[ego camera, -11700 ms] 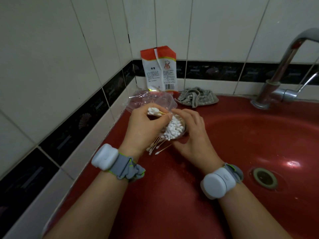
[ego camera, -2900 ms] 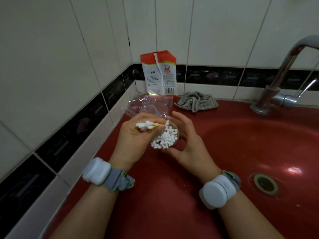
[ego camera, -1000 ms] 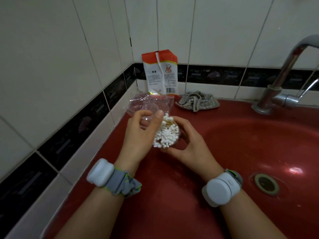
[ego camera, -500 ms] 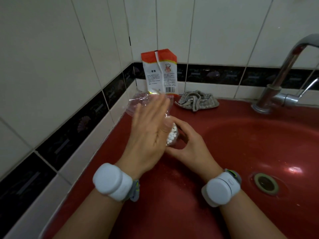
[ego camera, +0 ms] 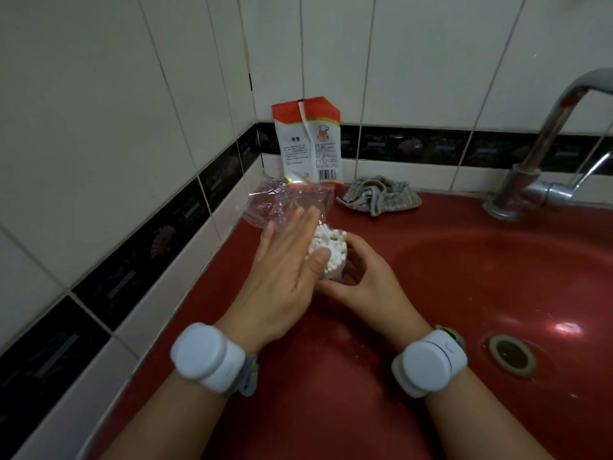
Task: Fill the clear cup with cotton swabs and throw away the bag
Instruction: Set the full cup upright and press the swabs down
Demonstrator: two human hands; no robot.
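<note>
Far left by tiled wall: crumpled clear plastic bag (ego camera: 285, 202) lying on red counter (ego camera: 298, 393), w/ orange-and-white printed pouch (ego camera: 308, 141) upright just behind it. Left hand (ego camera: 285, 260) flat, fingers spread, gripping nothing, palm laid over near-left side of white-tipped cotton swabs (ego camera: 326, 242) standing tips-up, packed into clear plastic cup (ego camera: 335, 272), just near side of bag. Right hand (ego camera: 368, 287) curled loosely round cup's right and near side, steadying it on counter; further right, grey striped cloth (ego camera: 378, 197) bunched at back wall, then red basin w/ metal drain (ego camera: 512, 355) and chrome tap (ego camera: 544, 154) far right.
</note>
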